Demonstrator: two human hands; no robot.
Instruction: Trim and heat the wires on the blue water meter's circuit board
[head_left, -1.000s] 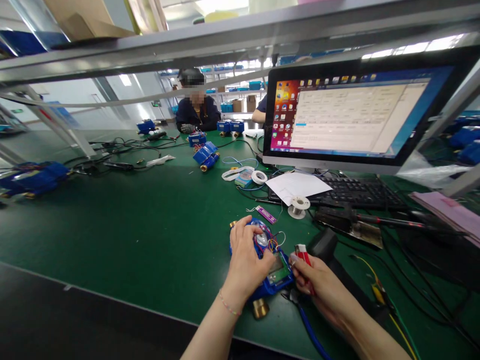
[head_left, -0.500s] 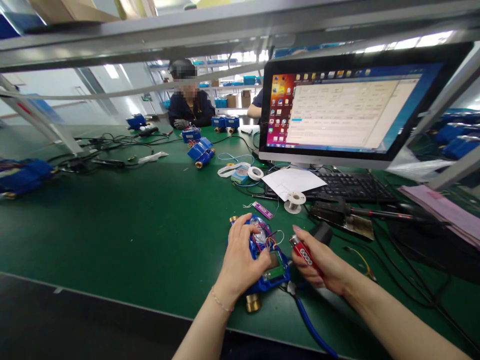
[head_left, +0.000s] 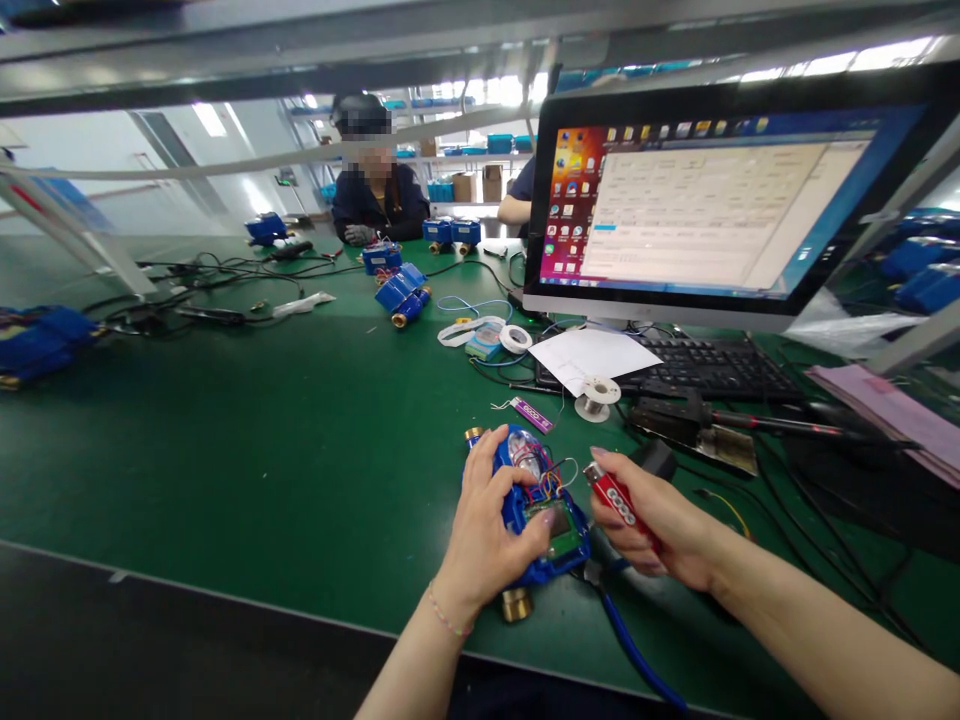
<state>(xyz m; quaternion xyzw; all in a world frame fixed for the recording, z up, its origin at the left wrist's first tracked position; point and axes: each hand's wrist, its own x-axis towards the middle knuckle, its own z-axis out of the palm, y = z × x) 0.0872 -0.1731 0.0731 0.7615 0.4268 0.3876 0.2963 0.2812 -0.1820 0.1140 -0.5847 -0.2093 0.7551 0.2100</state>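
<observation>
Blue meter (head_left: 541, 520), open top, coloured wires, brass ends

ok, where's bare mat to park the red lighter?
Bare green mat spans left of the blue meter under the left hand, up to the cable tangle. Crowded: right of the right hand, by the keyboard, solder spool, cables.

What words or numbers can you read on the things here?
None can be read for sure.
Red lighter in the right hand: white rounded marks, too blurred.
Purple tag on the green table: pale print, too small.
Monitor: icons and a window of text, too small.
Blue meter under the left hand: its small screen shows nothing legible.
</observation>
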